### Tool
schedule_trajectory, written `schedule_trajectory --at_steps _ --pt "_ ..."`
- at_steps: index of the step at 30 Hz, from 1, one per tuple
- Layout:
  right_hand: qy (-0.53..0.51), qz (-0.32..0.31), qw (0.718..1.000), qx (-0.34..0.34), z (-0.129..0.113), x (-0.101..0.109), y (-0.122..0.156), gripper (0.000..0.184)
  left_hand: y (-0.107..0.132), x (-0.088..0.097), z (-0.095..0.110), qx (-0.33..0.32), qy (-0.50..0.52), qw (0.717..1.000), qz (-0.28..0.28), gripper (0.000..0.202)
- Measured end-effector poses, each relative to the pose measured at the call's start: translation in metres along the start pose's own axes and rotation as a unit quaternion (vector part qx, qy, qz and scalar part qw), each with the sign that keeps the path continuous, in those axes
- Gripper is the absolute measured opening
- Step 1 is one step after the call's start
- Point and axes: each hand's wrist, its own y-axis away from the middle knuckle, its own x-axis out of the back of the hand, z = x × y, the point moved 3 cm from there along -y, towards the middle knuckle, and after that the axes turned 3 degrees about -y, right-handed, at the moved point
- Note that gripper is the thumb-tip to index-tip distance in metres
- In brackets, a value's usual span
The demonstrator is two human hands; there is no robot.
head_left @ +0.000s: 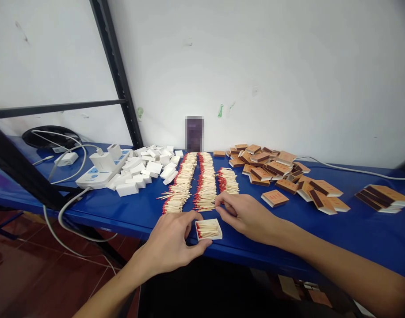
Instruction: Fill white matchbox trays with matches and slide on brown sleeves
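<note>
My left hand [174, 240] grips the left side of a small white tray [208, 230] partly filled with red-tipped matches, near the front edge of the blue table [371, 229]. Just right of the tray, my right hand [244, 214] pinches at the near end of the middle row of matches [205, 182], with fingers closed on a few sticks. Three rows of matches lie beyond the tray. Behind them on the left sits a heap of empty white trays [146, 168]. On the right lies a spread of brown matchbox sleeves [275, 170].
A white power strip with chargers [101, 170] and cables [65, 212] lies at the table's left. A black metal rack frame [119, 79] crosses the left side. More brown boxes [383, 197] are stacked at the far right. A white wall stands right behind the table.
</note>
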Motion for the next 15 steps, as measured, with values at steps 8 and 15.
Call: schedule_trajectory --at_steps 8,15 --pt "0.055 -0.035 0.998 -0.021 0.0128 -0.0108 -0.0028 0.015 0.001 0.0008 0.0 -0.004 0.015 1.0 -0.006 0.027" --pt "0.065 -0.051 0.996 -0.023 0.0114 -0.0106 -0.0023 0.015 0.0027 0.0009 0.001 -0.007 0.007 1.0 -0.013 0.025"
